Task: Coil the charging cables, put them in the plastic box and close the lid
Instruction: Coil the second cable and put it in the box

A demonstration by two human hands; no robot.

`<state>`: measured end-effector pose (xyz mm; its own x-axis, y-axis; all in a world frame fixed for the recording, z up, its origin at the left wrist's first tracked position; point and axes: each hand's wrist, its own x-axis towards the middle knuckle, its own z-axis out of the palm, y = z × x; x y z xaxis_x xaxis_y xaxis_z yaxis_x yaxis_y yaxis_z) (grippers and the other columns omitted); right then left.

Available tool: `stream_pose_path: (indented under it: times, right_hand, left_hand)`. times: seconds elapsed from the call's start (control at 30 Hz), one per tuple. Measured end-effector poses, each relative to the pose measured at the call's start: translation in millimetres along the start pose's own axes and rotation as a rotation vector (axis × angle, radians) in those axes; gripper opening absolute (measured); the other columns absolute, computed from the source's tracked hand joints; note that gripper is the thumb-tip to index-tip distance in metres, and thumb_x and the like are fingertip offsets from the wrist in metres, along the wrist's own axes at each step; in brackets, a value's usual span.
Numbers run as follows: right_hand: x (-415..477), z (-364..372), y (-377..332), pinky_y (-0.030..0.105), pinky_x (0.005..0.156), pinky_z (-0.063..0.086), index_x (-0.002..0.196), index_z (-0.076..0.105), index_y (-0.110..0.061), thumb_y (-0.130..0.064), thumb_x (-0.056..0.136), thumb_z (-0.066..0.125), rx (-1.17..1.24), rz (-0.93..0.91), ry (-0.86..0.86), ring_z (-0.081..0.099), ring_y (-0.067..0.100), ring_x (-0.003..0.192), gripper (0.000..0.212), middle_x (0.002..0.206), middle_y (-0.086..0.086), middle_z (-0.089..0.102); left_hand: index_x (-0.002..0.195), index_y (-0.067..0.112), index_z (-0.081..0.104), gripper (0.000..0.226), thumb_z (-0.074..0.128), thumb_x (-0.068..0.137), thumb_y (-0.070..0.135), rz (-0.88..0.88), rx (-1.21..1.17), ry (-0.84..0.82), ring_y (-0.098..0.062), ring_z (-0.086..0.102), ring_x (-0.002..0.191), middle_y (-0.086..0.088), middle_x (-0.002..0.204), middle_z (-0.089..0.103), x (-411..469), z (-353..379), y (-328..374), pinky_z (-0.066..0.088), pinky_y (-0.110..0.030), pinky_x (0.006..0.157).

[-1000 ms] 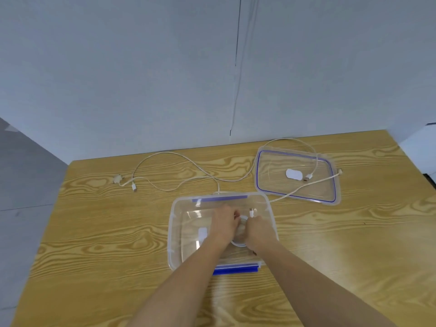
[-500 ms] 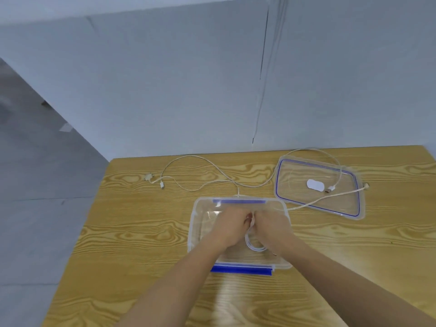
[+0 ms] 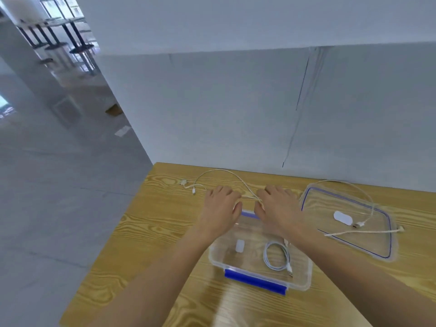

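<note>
A clear plastic box [image 3: 304,274] with blue clips stands on the wooden table, and a coiled white cable [image 3: 277,256] lies inside it. Behind the box a loose white cable [image 3: 219,171] runs across the table. My left hand [image 3: 220,204] and my right hand [image 3: 278,204] are over this cable just beyond the box's far edge, fingers bent around it. The clear lid [image 3: 382,251] with a blue seal lies to the right. Another white cable [image 3: 363,232] lies across the lid.
The wooden table [image 3: 165,232] stands against a grey wall. Its left edge drops to a grey floor. A small white label shows in the box bottom [image 3: 240,246].
Both hands have left the box, leaving the coiled cable inside, and moved to the loose cable behind it. The view has swung to the left.
</note>
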<state>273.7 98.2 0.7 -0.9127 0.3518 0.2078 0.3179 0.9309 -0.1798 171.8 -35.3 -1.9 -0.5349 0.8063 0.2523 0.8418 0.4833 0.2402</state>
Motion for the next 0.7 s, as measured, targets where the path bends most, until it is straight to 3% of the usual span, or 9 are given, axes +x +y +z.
stream_pose_path:
  times: [0.3,0.43,0.7]
  right_hand:
    - [48,35,-9,0.042,0.084,0.041,0.109,0.063,-0.01,-0.025,0.087,0.051,-0.06,0.012,-0.136,0.059,0.032,0.096,0.03,0.1,0.01,0.064]
    - [71,64,-5,0.042,0.082,0.041,0.109,0.063,-0.009,-0.024,0.084,0.054,-0.073,0.098,-0.206,0.059,0.035,0.096,0.031,0.099,0.011,0.065]
    - [115,105,26,0.037,0.086,0.038,0.119,0.052,-0.015,-0.031,0.093,0.04,-0.164,0.238,-0.327,0.052,0.026,0.109,0.033,0.113,0.006,0.058]
  left_hand:
    - [0.123,0.02,0.057,0.032,0.044,0.094,0.029,-0.17,0.064,-0.048,-0.02,0.048,0.12,0.0,0.121,0.06,7,-14,-97,0.031,-0.037,0.104]
    - [0.125,0.019,0.056,0.034,0.045,0.094,0.028,-0.236,0.041,-0.078,-0.02,0.049,0.12,-0.001,0.124,0.059,28,-4,-149,0.032,-0.036,0.102]
    - [0.128,0.013,0.053,0.036,0.041,0.096,0.025,-0.34,0.006,-0.152,-0.023,0.048,0.121,-0.006,0.128,0.056,90,30,-212,0.033,-0.037,0.099]
